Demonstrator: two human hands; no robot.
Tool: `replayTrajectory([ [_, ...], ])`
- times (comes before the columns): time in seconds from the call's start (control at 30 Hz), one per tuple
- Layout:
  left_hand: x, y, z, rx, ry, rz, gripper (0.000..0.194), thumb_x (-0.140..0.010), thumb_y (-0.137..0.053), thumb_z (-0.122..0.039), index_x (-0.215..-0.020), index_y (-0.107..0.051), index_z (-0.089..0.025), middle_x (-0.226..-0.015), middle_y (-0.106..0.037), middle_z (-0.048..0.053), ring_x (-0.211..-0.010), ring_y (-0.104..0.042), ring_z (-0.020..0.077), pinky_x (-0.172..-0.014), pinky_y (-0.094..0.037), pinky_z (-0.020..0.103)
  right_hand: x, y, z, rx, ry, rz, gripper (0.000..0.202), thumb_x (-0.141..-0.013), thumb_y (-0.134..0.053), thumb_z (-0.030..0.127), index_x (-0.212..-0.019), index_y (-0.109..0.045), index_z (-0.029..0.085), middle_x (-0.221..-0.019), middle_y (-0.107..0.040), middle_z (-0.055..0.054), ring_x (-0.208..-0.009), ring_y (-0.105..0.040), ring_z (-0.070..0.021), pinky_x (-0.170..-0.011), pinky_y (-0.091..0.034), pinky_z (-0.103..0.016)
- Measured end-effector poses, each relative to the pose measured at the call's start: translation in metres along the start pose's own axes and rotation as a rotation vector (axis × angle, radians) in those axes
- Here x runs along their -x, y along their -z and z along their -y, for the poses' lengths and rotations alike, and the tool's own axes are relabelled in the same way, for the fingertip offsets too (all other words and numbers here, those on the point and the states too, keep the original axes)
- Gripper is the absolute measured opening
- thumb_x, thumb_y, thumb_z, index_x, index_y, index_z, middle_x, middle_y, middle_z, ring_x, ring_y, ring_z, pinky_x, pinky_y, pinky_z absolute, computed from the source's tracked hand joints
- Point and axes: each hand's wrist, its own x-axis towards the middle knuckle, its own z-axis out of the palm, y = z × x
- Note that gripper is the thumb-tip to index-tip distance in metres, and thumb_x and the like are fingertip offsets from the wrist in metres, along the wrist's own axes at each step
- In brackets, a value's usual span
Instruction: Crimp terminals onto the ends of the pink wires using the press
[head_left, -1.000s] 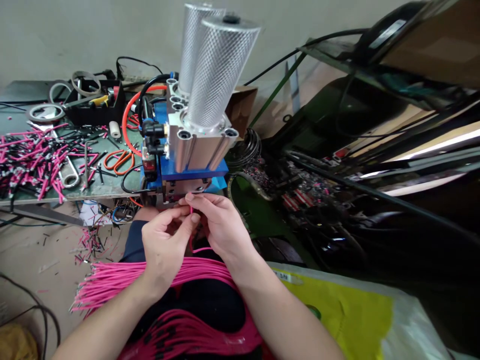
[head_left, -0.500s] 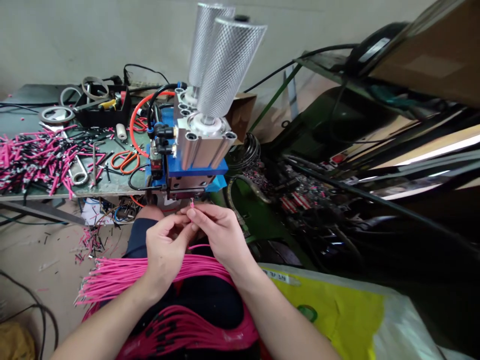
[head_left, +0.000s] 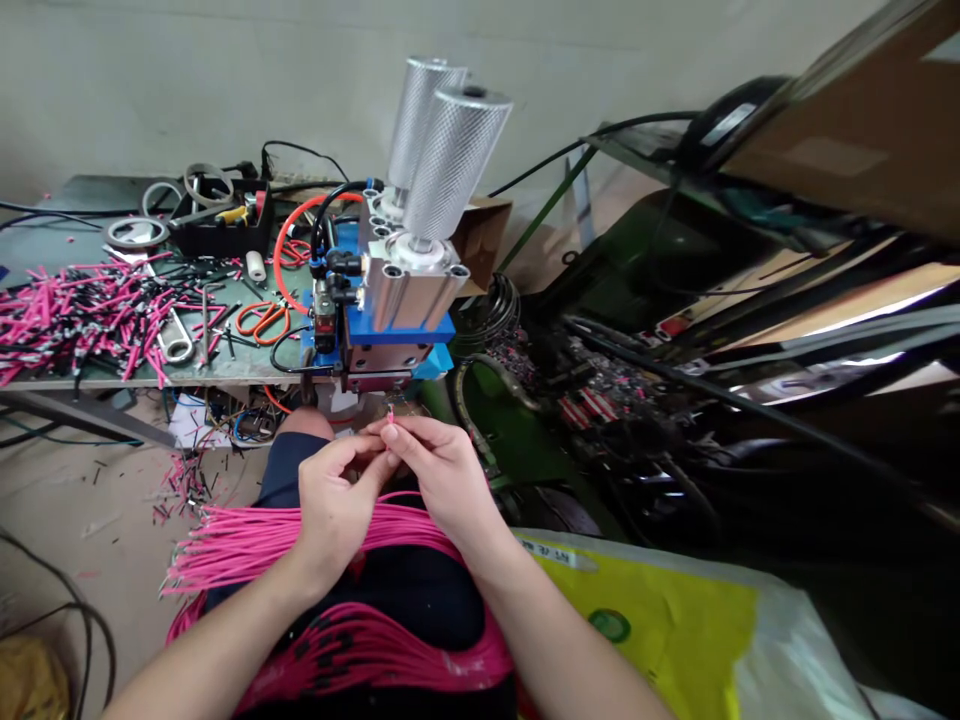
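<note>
Between my fingertips a pink wire (head_left: 391, 416) sticks up, its small end pointing at the machine. My right hand (head_left: 435, 470) pinches it between thumb and forefinger. My left hand (head_left: 337, 495) is closed too, thumb and finger pressed together against the same wire just below. Just beyond the fingers stands a blue and silver pneumatic press (head_left: 405, 325) with two knurled cylinders on top, apart from the wire. A bundle of pink wires (head_left: 240, 545) lies across my lap, under both wrists, and a second bundle (head_left: 375, 650) with dark ends lies nearer my body.
A bench (head_left: 247, 372) at left holds a heap of pink and black wire pieces (head_left: 82, 310), orange-handled scissors (head_left: 262, 320), a wrench (head_left: 177, 345) and a black tool box (head_left: 225, 232). Dark machinery (head_left: 615, 400) fills the right. A yellow bag (head_left: 667, 610) lies by my right arm.
The view has tilted and shifted slightly, so the press and bench sit a little further right. Both hands keep their pinch on the wire, with little change between them.
</note>
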Motion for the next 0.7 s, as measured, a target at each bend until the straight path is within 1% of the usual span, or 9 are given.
replayTrajectory([
  [0.1,-0.008,0.000,-0.005,-0.050,-0.034,-0.009,0.012,-0.084,-0.079,-0.028,-0.091,-0.084,-0.020,-0.083,-0.081,0.003,-0.072,-0.074,0.0168,-0.066,-0.059,0.023,-0.011,-0.004,0.003,-0.093,-0.035,-0.020,0.026,-0.080,-0.083,0.048,-0.088,-0.085,0.023,-0.080,-0.078,-0.004,-0.077,-0.071,-0.0200,-0.077,-0.058,-0.033],
  [0.2,-0.017,-0.002,-0.011,-0.064,-0.055,-0.034,0.015,-0.084,-0.078,-0.027,-0.096,-0.084,-0.019,-0.087,-0.082,0.004,-0.076,-0.075,0.0186,-0.072,-0.062,0.026,-0.023,-0.009,0.007,-0.219,-0.081,-0.029,0.025,-0.074,-0.087,0.047,-0.082,-0.084,0.023,-0.082,-0.079,-0.004,-0.077,-0.071,-0.0191,-0.077,-0.058,-0.032],
  [0.3,-0.023,-0.006,-0.014,-0.039,-0.049,-0.038,0.017,-0.085,-0.077,-0.028,-0.099,-0.083,-0.019,-0.090,-0.082,0.005,-0.077,-0.076,0.0190,-0.072,-0.063,0.027,-0.031,-0.011,0.012,-0.305,-0.140,-0.051,0.025,-0.069,-0.091,0.045,-0.078,-0.083,0.023,-0.084,-0.079,-0.004,-0.076,-0.071,-0.0187,-0.075,-0.058,-0.031],
  [0.37,-0.025,-0.008,-0.015,-0.029,-0.043,-0.041,0.017,-0.085,-0.078,-0.028,-0.099,-0.083,-0.019,-0.090,-0.082,0.005,-0.077,-0.076,0.0196,-0.073,-0.063,0.028,-0.034,-0.010,0.014,-0.328,-0.163,-0.067,0.024,-0.068,-0.091,0.044,-0.077,-0.082,0.023,-0.083,-0.079,-0.004,-0.077,-0.072,-0.0189,-0.074,-0.058,-0.031],
  [0.5,-0.026,-0.011,-0.015,-0.016,-0.029,-0.040,0.017,-0.085,-0.078,-0.028,-0.097,-0.083,-0.018,-0.089,-0.082,0.006,-0.079,-0.076,0.0203,-0.074,-0.064,0.029,-0.037,-0.008,0.015,-0.326,-0.201,-0.068,0.023,-0.069,-0.089,0.043,-0.076,-0.082,0.022,-0.083,-0.079,-0.005,-0.080,-0.072,-0.0202,-0.074,-0.058,-0.032],
  [0.6,-0.027,-0.012,-0.015,-0.010,-0.033,-0.041,0.017,-0.086,-0.078,-0.028,-0.098,-0.083,-0.018,-0.090,-0.082,0.005,-0.079,-0.076,0.0193,-0.076,-0.064,0.028,-0.038,-0.007,0.016,-0.343,-0.232,-0.080,0.024,-0.067,-0.090,0.043,-0.073,-0.081,0.022,-0.084,-0.079,-0.005,-0.076,-0.070,-0.0185,-0.070,-0.057,-0.030],
  [0.7,-0.027,-0.012,-0.014,-0.019,-0.040,-0.052,0.017,-0.086,-0.078,-0.029,-0.099,-0.083,-0.019,-0.091,-0.082,0.005,-0.080,-0.076,0.0194,-0.077,-0.064,0.029,-0.039,-0.007,0.018,-0.369,-0.236,-0.086,0.024,-0.066,-0.090,0.042,-0.071,-0.081,0.021,-0.079,-0.078,-0.004,-0.073,-0.068,-0.0169,-0.069,-0.056,-0.029],
])
